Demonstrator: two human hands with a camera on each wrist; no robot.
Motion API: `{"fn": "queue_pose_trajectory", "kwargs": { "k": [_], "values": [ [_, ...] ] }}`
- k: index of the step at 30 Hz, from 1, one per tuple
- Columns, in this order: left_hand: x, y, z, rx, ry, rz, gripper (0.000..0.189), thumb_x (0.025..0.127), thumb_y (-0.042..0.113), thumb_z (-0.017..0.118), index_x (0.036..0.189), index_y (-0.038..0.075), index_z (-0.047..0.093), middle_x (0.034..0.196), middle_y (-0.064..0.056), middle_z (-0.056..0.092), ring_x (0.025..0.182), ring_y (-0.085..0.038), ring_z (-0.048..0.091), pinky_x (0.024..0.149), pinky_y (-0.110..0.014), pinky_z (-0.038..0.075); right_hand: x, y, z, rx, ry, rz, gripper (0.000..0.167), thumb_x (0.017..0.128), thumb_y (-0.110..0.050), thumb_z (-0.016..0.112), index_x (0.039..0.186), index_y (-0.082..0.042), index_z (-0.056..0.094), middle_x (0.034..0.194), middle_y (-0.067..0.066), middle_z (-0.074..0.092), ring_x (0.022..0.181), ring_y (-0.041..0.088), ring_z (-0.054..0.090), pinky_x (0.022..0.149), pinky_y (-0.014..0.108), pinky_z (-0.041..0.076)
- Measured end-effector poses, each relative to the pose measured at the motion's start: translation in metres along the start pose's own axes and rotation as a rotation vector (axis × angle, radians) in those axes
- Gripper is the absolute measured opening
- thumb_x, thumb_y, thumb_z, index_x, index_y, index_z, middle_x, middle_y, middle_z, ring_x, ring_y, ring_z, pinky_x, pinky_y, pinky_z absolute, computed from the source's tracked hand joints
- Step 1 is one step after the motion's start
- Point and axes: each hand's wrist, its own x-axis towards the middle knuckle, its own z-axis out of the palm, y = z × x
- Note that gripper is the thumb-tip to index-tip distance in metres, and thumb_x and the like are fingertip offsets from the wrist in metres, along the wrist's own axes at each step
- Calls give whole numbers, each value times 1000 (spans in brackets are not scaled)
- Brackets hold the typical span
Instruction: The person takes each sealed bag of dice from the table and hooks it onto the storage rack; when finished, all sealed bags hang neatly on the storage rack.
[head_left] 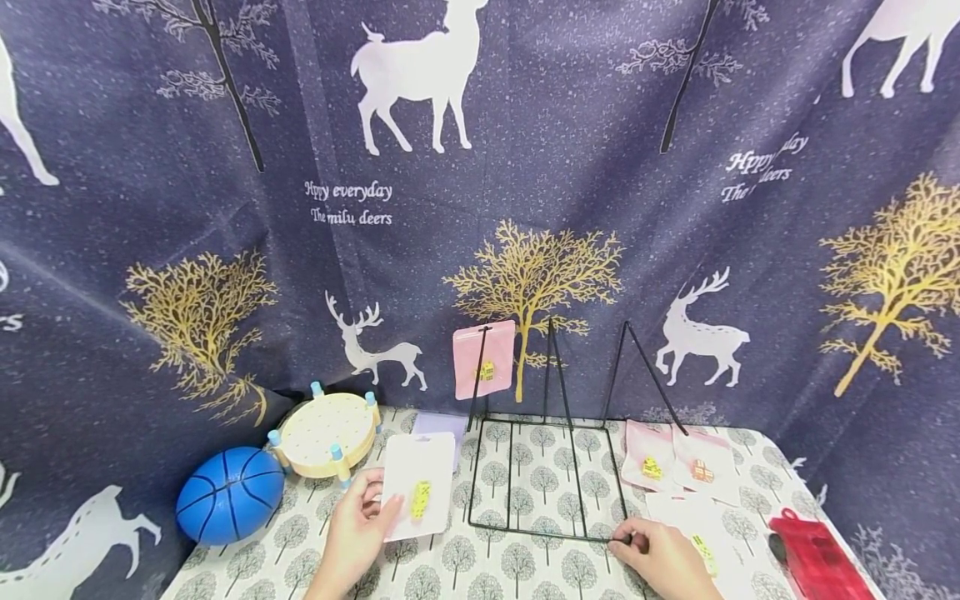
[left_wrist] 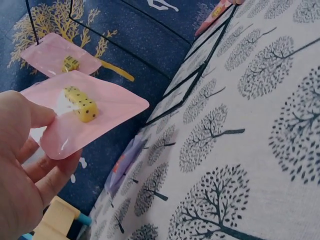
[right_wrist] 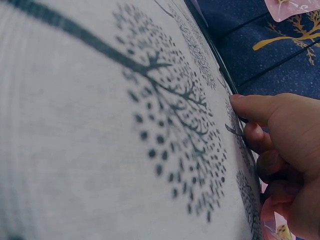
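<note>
Nearest, the left hand (head_left: 358, 521) pinches a flat, glossy plastic pouch (head_left: 401, 467) of cube-shaped yellow dice (head_left: 421, 500) above a tree-printed tablecloth (head_left: 459, 577), left of the thin black wire rack (head_left: 510, 475) whose near right corner the right hand (head_left: 660, 554) pinches, before a dark-blue, deer-patterned fabric backdrop (head_left: 540, 150).

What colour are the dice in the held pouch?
Yellow dice with dark dots, clearest in the left wrist view.

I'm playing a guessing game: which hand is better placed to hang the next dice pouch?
Probably the left hand: it grips a dice pouch, while the right hand pinches a front corner of the black wire rack.
</note>
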Motion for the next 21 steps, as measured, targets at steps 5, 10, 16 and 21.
{"fn": "queue_pose_trajectory", "kwargs": {
  "k": [5,10,16,21],
  "values": [
    [-3,7,4,-34,10,64,32,91,2,78,119,9,65,101,-1,77,76,-12,68,68,-24,55,-1,0,-1,0,3,-5,15,87,-42,83,83,-36,69,63,-16,49,55,2,43,54,25,36],
    [-5,14,7,-103,-2,85,29,91,-2,77,115,9,65,100,-4,77,75,-15,69,61,-27,56,-1,-1,-1,1,0,-5,15,87,-42,83,84,-36,69,63,-16,49,55,2,42,54,25,36],
    [-5,21,10,-133,-15,205,27,90,-5,76,111,8,64,97,-2,77,80,-16,72,63,-30,58,-1,-3,-3,12,6,-12,15,87,-41,83,83,-35,69,63,-16,50,56,1,44,54,24,37],
    [-6,28,14,-140,-25,284,27,90,-6,75,110,8,65,99,-3,77,84,-13,73,67,-29,58,-1,-3,-2,22,-4,-10,15,88,-41,82,84,-34,69,63,-16,50,55,2,43,54,24,37]
  ]
}}
